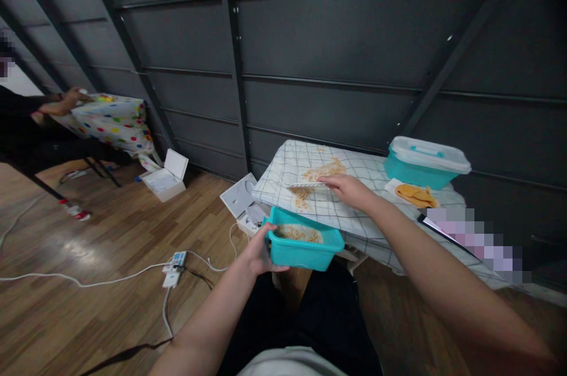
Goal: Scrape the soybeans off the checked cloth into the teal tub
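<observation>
My left hand (262,251) is closed on the left end of a teal plastic bin (305,253), just off the table's front edge. The bin is tilted and holds pale and tan grain-like bits (305,233). Over the table, my right hand (348,189) grips a thin white tool (305,185), seen nearly edge-on; its exact kind is unclear. The tool's far end is among loose tan crumbs (302,198) on the checked tablecloth (277,172). More crumbs lie behind my right hand.
On the table's right stand a lidded teal box (423,169), a folded orange cloth (415,195) and a dark-edged board (447,235). Open white boxes (165,184) and a power strip (175,268) with cables lie on the floor. Another person sits far left; a dark panelled wall stands behind.
</observation>
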Available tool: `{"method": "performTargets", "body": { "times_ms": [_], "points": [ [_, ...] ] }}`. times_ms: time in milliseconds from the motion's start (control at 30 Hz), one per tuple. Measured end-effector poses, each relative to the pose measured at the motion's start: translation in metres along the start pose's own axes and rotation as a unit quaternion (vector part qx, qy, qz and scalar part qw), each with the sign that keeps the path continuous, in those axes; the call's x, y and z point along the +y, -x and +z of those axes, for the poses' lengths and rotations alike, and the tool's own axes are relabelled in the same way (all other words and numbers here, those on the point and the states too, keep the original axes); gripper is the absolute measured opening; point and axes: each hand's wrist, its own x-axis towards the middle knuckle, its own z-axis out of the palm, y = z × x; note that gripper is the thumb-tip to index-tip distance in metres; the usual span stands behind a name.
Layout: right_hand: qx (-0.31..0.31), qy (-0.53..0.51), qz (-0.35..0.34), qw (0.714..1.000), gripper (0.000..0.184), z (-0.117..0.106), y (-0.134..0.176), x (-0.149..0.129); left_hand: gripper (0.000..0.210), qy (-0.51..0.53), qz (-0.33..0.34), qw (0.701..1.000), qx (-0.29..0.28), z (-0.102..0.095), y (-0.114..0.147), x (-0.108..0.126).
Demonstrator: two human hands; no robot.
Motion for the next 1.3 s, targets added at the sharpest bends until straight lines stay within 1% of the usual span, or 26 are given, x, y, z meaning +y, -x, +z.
{"method": "performTargets", "body": {
  "times_ms": [100, 233, 467, 567, 700, 833, 967, 1033, 1100, 1133, 1200, 1300],
  "points": [
    [-0.020, -0.017, -0.019, 0.999, 0.042, -0.009, 0.003, 0.004, 0.046, 0.006, 0.007, 1.000, 0.005, 0.000, 0.003, -0.001],
    [-0.041, -0.025, -0.026, 0.999, 0.044, -0.020, 0.010, -0.001, 0.047, 0.010, 0.007, 1.000, 0.016, 0.000, 0.005, -0.001],
    [-0.038, -0.022, -0.056, 0.997, 0.041, -0.034, 0.031, -0.026, 0.048, 0.005, 0.009, 1.000, 0.016, 0.003, 0.006, -0.005],
    [-0.041, -0.007, -0.053, 0.998, 0.040, -0.037, 0.043, -0.040, 0.047, 0.008, 0.003, 1.000, 0.014, 0.006, 0.003, -0.009],
    [-0.036, 0.004, -0.028, 0.999, 0.040, -0.038, 0.056, -0.052, 0.046, 0.016, 0.000, 1.000, 0.015, 0.010, -0.002, -0.013],
    [-0.016, -0.002, -0.006, 1.000, 0.040, -0.038, 0.062, -0.051, 0.047, 0.013, -0.003, 1.000, 0.007, 0.011, -0.004, -0.015],
    [0.053, 0.021, 0.030, 0.998, 0.038, -0.040, 0.062, -0.040, 0.048, 0.011, -0.007, 1.000, -0.012, 0.011, -0.006, -0.016],
    [0.090, 0.051, 0.069, 0.992, 0.038, -0.039, 0.061, -0.034, 0.048, 0.005, -0.003, 1.000, -0.011, 0.011, -0.007, -0.017],
    [0.112, 0.089, 0.117, 0.983, 0.039, -0.037, 0.059, -0.028, 0.047, -0.001, 0.002, 1.000, -0.009, 0.012, -0.008, -0.018],
    [0.113, 0.105, 0.138, 0.978, 0.040, -0.034, 0.058, -0.026, 0.047, -0.002, 0.004, 1.000, -0.007, 0.013, -0.008, -0.019],
    [0.097, 0.121, 0.163, 0.974, 0.041, -0.029, 0.056, -0.023, 0.047, -0.003, 0.006, 1.000, -0.004, 0.014, -0.009, -0.020],
    [0.052, 0.122, 0.163, 0.978, 0.040, -0.023, 0.051, -0.025, 0.047, 0.002, 0.006, 1.000, -0.006, 0.015, -0.010, -0.021]
  ]
}}
